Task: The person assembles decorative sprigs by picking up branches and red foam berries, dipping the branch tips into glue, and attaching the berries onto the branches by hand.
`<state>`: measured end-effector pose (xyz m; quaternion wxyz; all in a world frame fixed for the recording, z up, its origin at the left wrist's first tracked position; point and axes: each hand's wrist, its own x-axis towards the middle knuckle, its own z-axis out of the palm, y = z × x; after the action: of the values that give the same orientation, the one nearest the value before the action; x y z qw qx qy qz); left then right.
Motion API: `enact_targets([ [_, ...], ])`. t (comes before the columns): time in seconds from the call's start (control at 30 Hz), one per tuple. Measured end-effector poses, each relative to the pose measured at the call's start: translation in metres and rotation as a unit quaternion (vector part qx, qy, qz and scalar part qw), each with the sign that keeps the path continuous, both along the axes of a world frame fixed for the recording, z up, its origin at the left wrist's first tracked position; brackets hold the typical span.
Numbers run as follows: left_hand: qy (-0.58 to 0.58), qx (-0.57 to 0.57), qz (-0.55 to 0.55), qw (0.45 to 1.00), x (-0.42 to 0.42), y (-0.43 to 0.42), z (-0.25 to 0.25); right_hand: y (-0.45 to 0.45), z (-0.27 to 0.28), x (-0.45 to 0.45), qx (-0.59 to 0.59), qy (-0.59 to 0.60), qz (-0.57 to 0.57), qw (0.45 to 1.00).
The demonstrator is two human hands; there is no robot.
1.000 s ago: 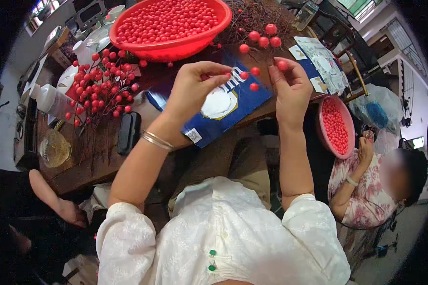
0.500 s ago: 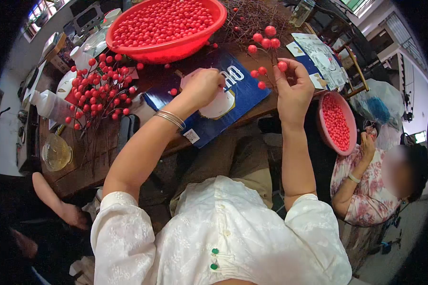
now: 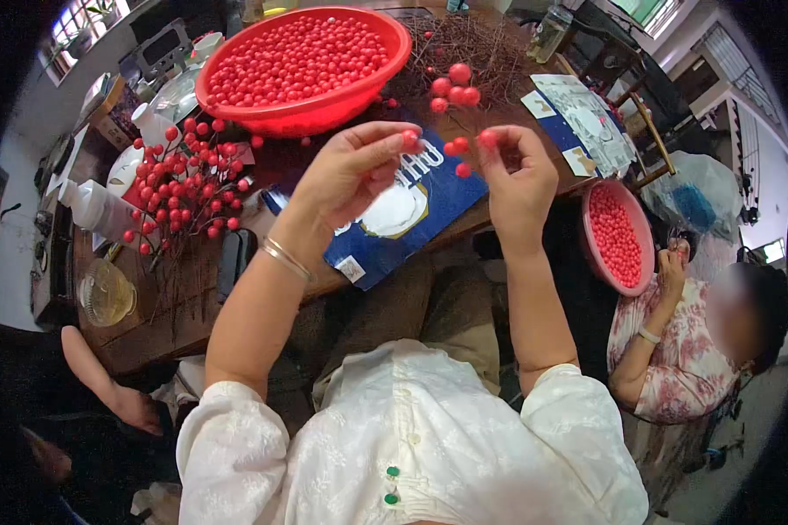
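Between thumb and forefinger, my left hand (image 3: 350, 171) pinches a single red berry (image 3: 410, 140), held above a blue printed sheet (image 3: 453, 194) with a white patch. My right hand (image 3: 523, 179) grips an artificial berry stem (image 3: 460, 145) near a berry at its fingertips. Several red berries sit on the stem's upper twigs, and its lower end is hidden by the hand. A small gap separates the berry in my left hand from the stem.
A red basin (image 3: 306, 118) full of berries stands at the back, beside a heap of bare twigs (image 3: 468, 57). Finished berry branches (image 3: 184, 184) lie left, near a glass bowl (image 3: 107, 293). A co-worker (image 3: 674, 341) sits right, by a pink basin (image 3: 648, 254) of berries.
My left hand has risen from low over the blue sheet towards the stem, and a berry now shows in its fingertips. My right hand has moved slightly left with the stem.
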<state>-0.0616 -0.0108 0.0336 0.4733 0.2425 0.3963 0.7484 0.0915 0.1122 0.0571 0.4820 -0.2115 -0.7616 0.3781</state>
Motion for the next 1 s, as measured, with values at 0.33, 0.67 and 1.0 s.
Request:
enact_targets([
  [0.33,-0.057,0.093,0.029,0.994,0.025,0.004,0.012,-0.020,0.004,-0.009,-0.057,-0.002,0.086,0.995],
  [0.67,-0.042,0.074,0.061,0.994,0.024,0.001,0.011,-0.023,0.002,-0.015,-0.022,-0.012,0.089,0.996],
  [1.0,-0.053,0.078,0.060,0.994,0.030,0.001,0.014,-0.022,-0.001,-0.014,0.004,-0.023,0.065,0.998],
])
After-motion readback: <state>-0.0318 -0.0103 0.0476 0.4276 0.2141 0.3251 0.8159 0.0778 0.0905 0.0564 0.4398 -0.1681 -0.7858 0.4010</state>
